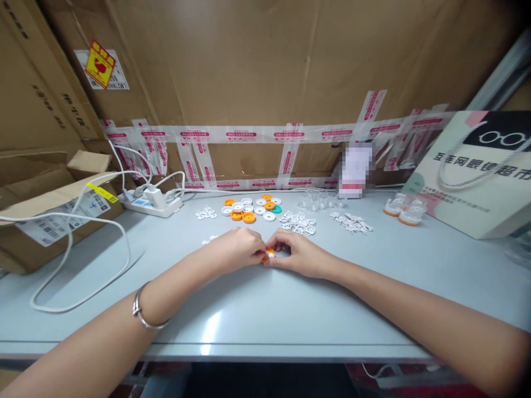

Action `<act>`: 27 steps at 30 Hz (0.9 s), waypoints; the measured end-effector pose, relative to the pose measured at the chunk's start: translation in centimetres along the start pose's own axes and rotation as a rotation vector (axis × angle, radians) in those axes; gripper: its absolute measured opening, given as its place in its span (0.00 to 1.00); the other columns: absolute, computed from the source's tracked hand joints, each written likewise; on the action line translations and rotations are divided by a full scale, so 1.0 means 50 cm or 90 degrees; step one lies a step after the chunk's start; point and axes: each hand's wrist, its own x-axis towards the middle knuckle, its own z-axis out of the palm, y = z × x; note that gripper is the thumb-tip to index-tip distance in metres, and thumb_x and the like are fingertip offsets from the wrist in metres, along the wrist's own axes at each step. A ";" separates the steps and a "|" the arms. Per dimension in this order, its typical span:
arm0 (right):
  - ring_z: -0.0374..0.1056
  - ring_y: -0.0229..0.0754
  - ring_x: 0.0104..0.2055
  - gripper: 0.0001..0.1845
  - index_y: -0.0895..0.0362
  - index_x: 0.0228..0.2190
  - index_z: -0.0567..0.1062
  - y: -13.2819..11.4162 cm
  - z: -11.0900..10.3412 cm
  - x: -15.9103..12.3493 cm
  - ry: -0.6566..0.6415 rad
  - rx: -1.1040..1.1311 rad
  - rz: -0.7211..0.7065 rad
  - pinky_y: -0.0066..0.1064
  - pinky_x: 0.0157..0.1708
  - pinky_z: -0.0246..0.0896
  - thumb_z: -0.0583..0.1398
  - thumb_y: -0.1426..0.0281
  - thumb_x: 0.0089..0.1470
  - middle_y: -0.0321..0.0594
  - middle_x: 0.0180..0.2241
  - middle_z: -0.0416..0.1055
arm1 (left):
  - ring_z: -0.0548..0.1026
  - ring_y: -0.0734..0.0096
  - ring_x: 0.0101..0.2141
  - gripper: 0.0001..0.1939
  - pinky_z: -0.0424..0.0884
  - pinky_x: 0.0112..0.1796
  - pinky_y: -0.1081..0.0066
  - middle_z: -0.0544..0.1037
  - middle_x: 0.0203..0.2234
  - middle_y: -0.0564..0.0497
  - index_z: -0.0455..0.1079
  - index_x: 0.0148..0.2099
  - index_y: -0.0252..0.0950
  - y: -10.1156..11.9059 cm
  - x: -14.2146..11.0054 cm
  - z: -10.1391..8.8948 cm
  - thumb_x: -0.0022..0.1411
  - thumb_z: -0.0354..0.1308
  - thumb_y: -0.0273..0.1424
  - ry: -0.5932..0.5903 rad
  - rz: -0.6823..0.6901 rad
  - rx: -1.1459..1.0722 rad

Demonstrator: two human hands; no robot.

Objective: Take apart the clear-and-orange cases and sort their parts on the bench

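An orange round plastic cap with something white inside it lies between my hands, close to the table surface. My right hand grips its right side, with the thumb below and the curled fingers above. From the left, the fingertips of my left hand are pinched together at the cap's edge. Those fingertips partly hide the cap, so a smaller part in them cannot be ruled out. Just beyond the hands is a group of orange, white and teal round caps. White plastic pieces are heaped behind my right hand.
Small white discs sit left of the caps. Farther right are transparent domes, flat white parts and two transparent pieces with orange bases. A power strip, looping white cable, open carton and paper bag flank the table.
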 end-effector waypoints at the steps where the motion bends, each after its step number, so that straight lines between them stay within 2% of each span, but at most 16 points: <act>1: 0.61 0.37 0.34 0.15 0.58 0.31 0.73 0.000 0.000 0.000 0.000 -0.002 -0.001 0.28 0.34 0.57 0.62 0.61 0.42 0.37 0.31 0.66 | 0.72 0.72 0.28 0.08 0.62 0.29 0.76 0.76 0.27 0.48 0.74 0.32 0.34 0.001 -0.001 0.002 0.56 0.53 0.27 -0.003 0.002 0.020; 5: 0.61 0.37 0.34 0.14 0.58 0.31 0.73 0.003 0.002 0.001 0.004 0.002 -0.006 0.28 0.34 0.57 0.62 0.61 0.42 0.37 0.31 0.66 | 0.72 0.71 0.27 0.10 0.62 0.28 0.75 0.76 0.27 0.48 0.73 0.32 0.34 0.005 -0.002 0.015 0.57 0.50 0.26 0.010 0.017 0.064; 9: 0.62 0.38 0.34 0.14 0.57 0.31 0.73 0.004 0.003 0.000 0.008 -0.001 -0.003 0.29 0.34 0.57 0.62 0.61 0.42 0.37 0.31 0.66 | 0.71 0.72 0.27 0.07 0.62 0.28 0.76 0.75 0.26 0.49 0.71 0.30 0.33 0.000 -0.004 0.009 0.54 0.51 0.25 0.067 0.003 0.023; 12: 0.62 0.38 0.34 0.14 0.57 0.33 0.74 0.000 0.000 -0.002 -0.001 -0.002 0.009 0.29 0.35 0.58 0.62 0.63 0.43 0.38 0.32 0.67 | 0.71 0.72 0.29 0.07 0.63 0.32 0.76 0.75 0.27 0.51 0.71 0.32 0.34 -0.039 -0.017 -0.021 0.52 0.52 0.24 0.144 -0.024 0.001; 14: 0.62 0.38 0.35 0.15 0.57 0.34 0.74 -0.003 -0.003 -0.002 -0.010 0.001 0.013 0.30 0.37 0.58 0.63 0.63 0.42 0.39 0.34 0.67 | 0.71 0.72 0.29 0.08 0.62 0.32 0.75 0.75 0.28 0.50 0.70 0.33 0.33 -0.083 -0.033 -0.042 0.52 0.51 0.23 0.177 -0.094 0.026; 15: 0.62 0.38 0.35 0.16 0.57 0.35 0.74 -0.003 -0.005 -0.002 -0.015 0.002 0.015 0.30 0.37 0.58 0.63 0.63 0.42 0.39 0.35 0.67 | 0.71 0.71 0.28 0.08 0.62 0.31 0.75 0.75 0.27 0.49 0.70 0.31 0.33 -0.107 -0.041 -0.050 0.52 0.50 0.24 0.163 -0.122 0.046; 17: 0.62 0.38 0.36 0.17 0.57 0.36 0.74 -0.004 -0.008 -0.001 -0.023 0.003 0.015 0.31 0.38 0.59 0.63 0.62 0.42 0.40 0.35 0.66 | 0.70 0.71 0.27 0.08 0.60 0.29 0.75 0.75 0.25 0.50 0.71 0.29 0.34 -0.151 -0.056 -0.057 0.51 0.50 0.25 0.086 -0.162 0.061; 20: 0.63 0.38 0.36 0.17 0.56 0.37 0.75 -0.003 -0.010 -0.001 -0.028 0.005 0.009 0.31 0.39 0.59 0.63 0.63 0.43 0.40 0.36 0.66 | 0.67 0.74 0.22 0.07 0.56 0.24 0.76 0.74 0.21 0.52 0.70 0.25 0.35 -0.188 -0.069 -0.050 0.49 0.51 0.26 0.000 -0.210 0.063; 23: 0.62 0.38 0.36 0.17 0.56 0.37 0.75 -0.002 -0.011 -0.002 -0.028 0.002 0.008 0.31 0.39 0.59 0.63 0.63 0.43 0.40 0.35 0.66 | 0.65 0.75 0.20 0.06 0.53 0.22 0.75 0.72 0.18 0.53 0.69 0.23 0.36 -0.189 -0.071 -0.040 0.47 0.52 0.26 0.011 -0.229 0.063; 27: 0.62 0.38 0.36 0.17 0.56 0.37 0.75 0.000 -0.012 -0.004 -0.030 0.006 0.010 0.31 0.38 0.59 0.63 0.63 0.43 0.40 0.36 0.66 | 0.66 0.75 0.21 0.06 0.55 0.23 0.76 0.72 0.19 0.54 0.69 0.24 0.36 -0.179 -0.067 -0.036 0.47 0.52 0.26 -0.003 -0.199 0.025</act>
